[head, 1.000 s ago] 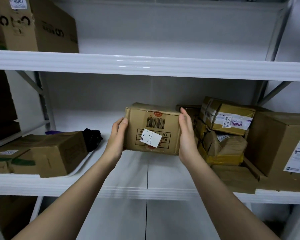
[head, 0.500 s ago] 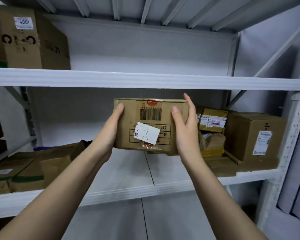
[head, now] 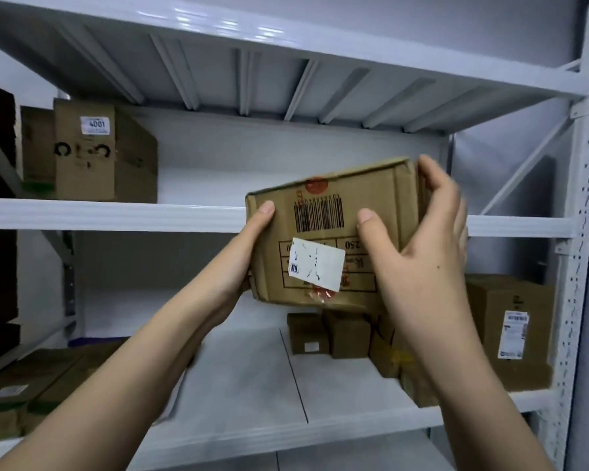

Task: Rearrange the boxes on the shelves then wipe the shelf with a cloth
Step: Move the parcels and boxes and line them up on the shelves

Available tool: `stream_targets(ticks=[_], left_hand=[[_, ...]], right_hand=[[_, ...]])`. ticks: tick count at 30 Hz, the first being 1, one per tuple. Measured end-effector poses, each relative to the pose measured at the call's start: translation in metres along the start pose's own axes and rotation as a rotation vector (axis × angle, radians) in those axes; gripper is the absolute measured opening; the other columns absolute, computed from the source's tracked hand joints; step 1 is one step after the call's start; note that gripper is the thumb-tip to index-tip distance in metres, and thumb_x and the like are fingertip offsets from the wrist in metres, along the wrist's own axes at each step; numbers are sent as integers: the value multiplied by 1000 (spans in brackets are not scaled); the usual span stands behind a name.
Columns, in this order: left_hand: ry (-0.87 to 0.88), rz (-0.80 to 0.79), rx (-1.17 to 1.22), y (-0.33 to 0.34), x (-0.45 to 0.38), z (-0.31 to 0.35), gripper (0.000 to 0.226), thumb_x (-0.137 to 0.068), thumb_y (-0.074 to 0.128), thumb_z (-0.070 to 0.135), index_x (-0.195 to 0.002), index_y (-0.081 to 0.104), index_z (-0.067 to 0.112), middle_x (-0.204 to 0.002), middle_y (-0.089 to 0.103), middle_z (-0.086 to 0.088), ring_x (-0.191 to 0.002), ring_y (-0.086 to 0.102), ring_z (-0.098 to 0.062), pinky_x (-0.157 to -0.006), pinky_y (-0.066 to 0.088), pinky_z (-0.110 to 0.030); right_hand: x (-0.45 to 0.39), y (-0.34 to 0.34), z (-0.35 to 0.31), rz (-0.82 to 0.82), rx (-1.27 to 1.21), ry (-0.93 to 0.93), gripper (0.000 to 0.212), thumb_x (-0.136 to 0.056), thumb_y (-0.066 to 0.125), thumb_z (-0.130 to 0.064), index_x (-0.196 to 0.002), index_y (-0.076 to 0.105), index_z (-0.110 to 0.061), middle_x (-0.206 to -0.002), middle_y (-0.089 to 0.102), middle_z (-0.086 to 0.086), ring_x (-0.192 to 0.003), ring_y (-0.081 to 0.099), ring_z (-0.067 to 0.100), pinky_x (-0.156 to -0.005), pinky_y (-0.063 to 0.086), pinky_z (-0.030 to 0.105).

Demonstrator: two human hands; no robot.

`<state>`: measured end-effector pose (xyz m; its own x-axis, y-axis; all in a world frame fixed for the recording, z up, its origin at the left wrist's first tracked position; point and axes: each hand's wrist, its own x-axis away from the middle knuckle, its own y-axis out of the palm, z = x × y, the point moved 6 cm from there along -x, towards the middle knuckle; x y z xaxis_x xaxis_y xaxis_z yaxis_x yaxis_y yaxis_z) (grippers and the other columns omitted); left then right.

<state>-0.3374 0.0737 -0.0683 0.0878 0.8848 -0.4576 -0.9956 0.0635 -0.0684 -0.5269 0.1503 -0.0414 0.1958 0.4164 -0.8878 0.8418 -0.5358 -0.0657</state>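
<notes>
As it is headed for the upper shelf (head: 116,215), the box (head: 323,232) rides tilted, left hand (head: 242,260) and right hand (head: 419,253) fingers clamped on its ends.

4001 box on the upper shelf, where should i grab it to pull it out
Likely by its two upright side faces, coming from the front. The 4001 box is tall, stands upright on the upper shelf, and has open space to its right. Both hands are busy: left hand and right hand hold the barcode box.
</notes>
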Motion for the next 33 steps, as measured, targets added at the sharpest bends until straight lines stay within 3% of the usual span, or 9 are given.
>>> stream_targets(ticks=[7,11,13,16,18,20,22,28,33], left_hand=[[195,87,-32,-1,-32,42,44,-93,41,55,-133,49,36,-118,66,15,-110,62,-5,-96,47,-39],[317,216,-123,-13,-50,62,79,-89,60,38,-150,10,39,-134,51,18,-121,54,-6,-102,44,-42],[349,254,-152,-19,-56,68,91,-86,67,33,-150,3,41,-137,46,17,-123,51,-7,-101,45,-45],[389,358,-137,-33,-68,72,95,-82,72,29,-149,6,43,-122,48,22,-116,54,-2,-92,52,-41],[399,397,-128,-42,-74,71,90,-84,71,24,-149,11,41,-108,47,28,-93,59,14,-71,59,-29],[388,416,-149,-53,-81,67,78,-87,68,21,-146,20,38,-110,48,24,-81,59,17,-53,55,-20],[373,434,-168,-67,-91,63,63,-88,66,21,-140,31,33,-120,50,13,-89,57,7,-51,54,-19],[337,465,-226,-122,-119,50,41,-91,62,22,-122,37,28,-105,50,14,-90,57,-2,-53,52,-17],[298,480,-257,-182,-152,42,35,-89,65,21,-116,42,20,-109,51,-1,-95,61,-14,-55,55,-19]], right_hand=[[-53,4,0,70,-30,-120,64,-86,54,-41,-143,28,-31,-138,30,-4,-127,38,15,-107,35,46],[-94,21,14,32,-71,-129,61,-89,57,-41,-143,31,-36,-124,28,-7,-110,45,10,-90,44,28],[-115,33,17,-8,-91,-146,59,-90,57,-39,-143,32,-35,-129,33,-6,-104,44,5,-84,41,23],[-149,56,20,-79,-206,-186,56,-88,57,-32,-139,33,-28,-137,44,-7,-114,49,6,-95,43,32],[-168,79,24,-156,-279,-169,49,-86,57,-31,-130,37,-23,-131,51,-8,-117,51,10,-102,43,41],[-182,103,25,-229,-279,-166,43,-83,56,-32,-123,42,-23,-122,56,-9,-114,53,11,-100,44,43],[-193,129,25,-275,-265,-192,39,-85,56,-31,-121,45,-24,-117,58,-9,-111,55,11,-98,46,42],[-212,190,18,-233,-196,-327,35,-89,57,-30,-124,56,-27,-118,56,-3,-107,55,9,-95,45,33],[-235,257,23,-238,27,-196,46,-88,49,-52,-128,50,-29,-124,58,-4,-114,53,22,-94,45,39]])
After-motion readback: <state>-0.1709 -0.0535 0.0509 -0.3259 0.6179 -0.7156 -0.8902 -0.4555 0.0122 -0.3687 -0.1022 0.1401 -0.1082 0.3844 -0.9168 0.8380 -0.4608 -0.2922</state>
